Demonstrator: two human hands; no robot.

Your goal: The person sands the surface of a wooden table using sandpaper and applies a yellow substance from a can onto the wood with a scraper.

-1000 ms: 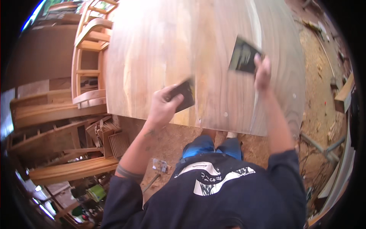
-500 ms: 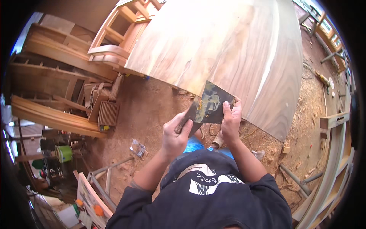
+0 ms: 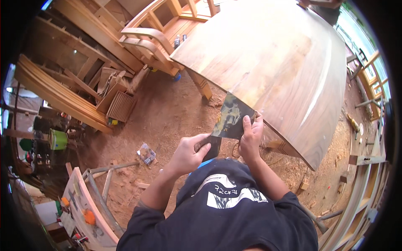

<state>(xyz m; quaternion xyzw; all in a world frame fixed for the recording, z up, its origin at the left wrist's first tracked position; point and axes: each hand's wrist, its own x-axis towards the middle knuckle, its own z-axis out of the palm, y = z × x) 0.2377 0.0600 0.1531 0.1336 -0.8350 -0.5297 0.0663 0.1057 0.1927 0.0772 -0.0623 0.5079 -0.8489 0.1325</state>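
In front of you, the wooden counter point(image 3: 284, 62) spreads away, its nearest corner toward your right. A slatted chair point(image 3: 179, 28) stands along its left side. Your right hand point(image 3: 251, 136): fingers closed on a dark scraper point(image 3: 231, 117), yellowish smears on its face, near the counter's edge. Your left hand point(image 3: 191, 154): fingers pinching a second scraper point(image 3: 214, 149), less of it showing. Scrapers overlap in view; contact cannot be told.

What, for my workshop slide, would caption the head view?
Beside a broad wooden panel, the left hand holds a dark flat plate and the right hand a smeared plate.
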